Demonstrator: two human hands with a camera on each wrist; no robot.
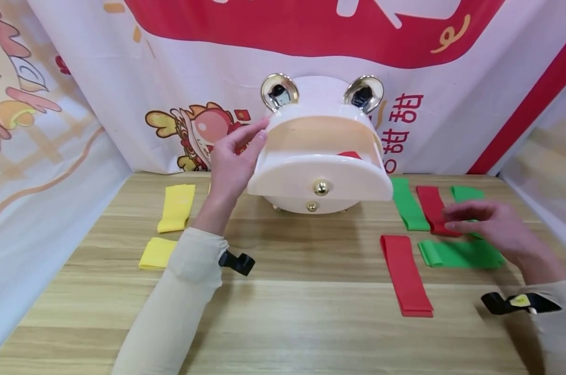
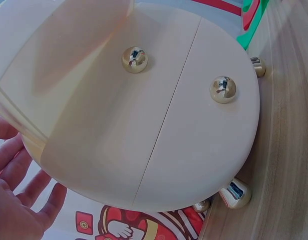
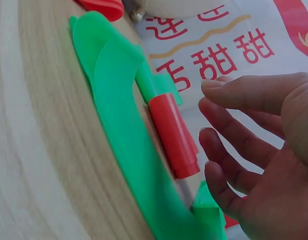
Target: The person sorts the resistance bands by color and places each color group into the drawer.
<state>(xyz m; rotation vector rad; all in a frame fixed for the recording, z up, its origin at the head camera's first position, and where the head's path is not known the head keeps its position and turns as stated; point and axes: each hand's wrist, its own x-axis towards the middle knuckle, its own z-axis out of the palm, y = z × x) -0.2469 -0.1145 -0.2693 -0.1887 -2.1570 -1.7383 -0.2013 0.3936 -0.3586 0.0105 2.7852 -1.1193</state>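
Note:
A white, rounded drawer box (image 1: 311,211) with two gold-rimmed eyes stands at the back of the table. Its upper drawer (image 1: 287,177) is pulled out, and a bit of red (image 1: 350,154) shows inside. My left hand (image 1: 236,161) rests its fingertips at the box's left upper side; in the left wrist view, the left hand (image 2: 18,185) has its fingers spread. On the right, my right hand (image 1: 503,226) hovers above folded bands, fingers loosely bent and nothing between them. Nearest to it are a red band (image 1: 432,205) and a green band (image 1: 465,253).
Another red band (image 1: 404,276) lies front right, and a green band (image 1: 409,205) beside the box. Yellow bands (image 1: 177,205) lie on the left, partly behind the left arm. A printed cloth (image 1: 137,104) hangs close behind the box.

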